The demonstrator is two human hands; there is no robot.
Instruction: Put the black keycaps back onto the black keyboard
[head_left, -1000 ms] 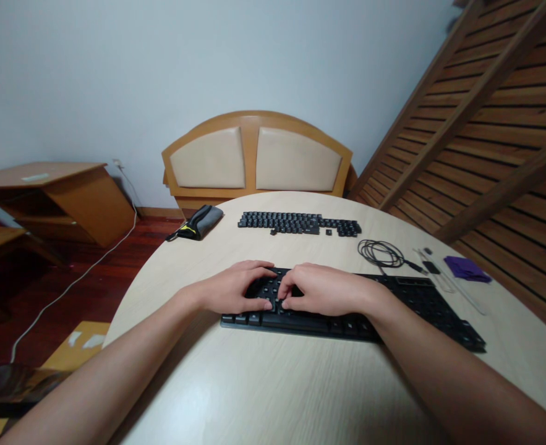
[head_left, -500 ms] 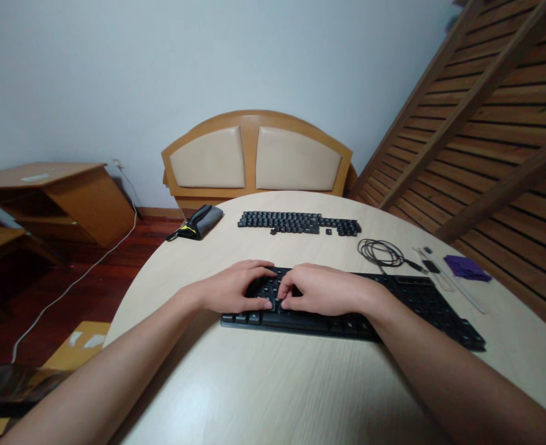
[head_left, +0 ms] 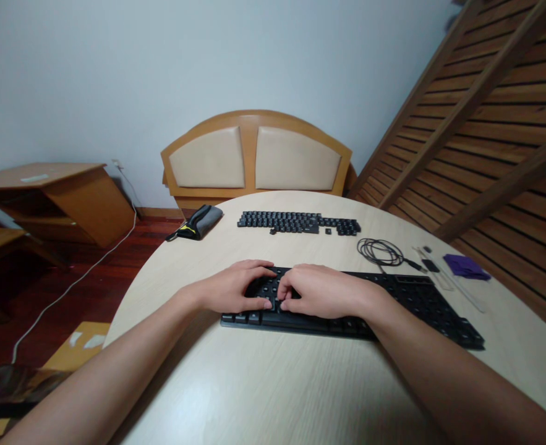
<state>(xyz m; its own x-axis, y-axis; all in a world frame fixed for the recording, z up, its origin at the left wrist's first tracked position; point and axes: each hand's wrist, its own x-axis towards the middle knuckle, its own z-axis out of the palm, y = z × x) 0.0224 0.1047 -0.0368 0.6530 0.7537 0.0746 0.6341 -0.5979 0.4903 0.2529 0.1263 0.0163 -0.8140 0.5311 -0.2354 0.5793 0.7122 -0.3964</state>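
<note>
A black keyboard [head_left: 425, 309] with many keycaps off lies across the table in front of me. My left hand [head_left: 235, 287] rests over its left end, fingers stretched toward the back edge and thumb on the key area, spread apart. My right hand [head_left: 321, 290] bends over the same area, just right of the left thumb. Its thumb and index finger are pinched together low on a dark keycap [head_left: 278, 305], mostly hidden by the fingertips. Behind the keyboard, loose black keycaps [head_left: 282, 220] lie in rows, with a couple set slightly apart.
A coiled black cable [head_left: 381, 252] lies behind the keyboard. Farther right are a purple cloth [head_left: 465, 266], a thin white stick [head_left: 467, 293] and small tools. A grey-black pouch [head_left: 201, 222] sits at the back left. A padded headboard [head_left: 256, 157] stands beyond the round table [head_left: 235, 383].
</note>
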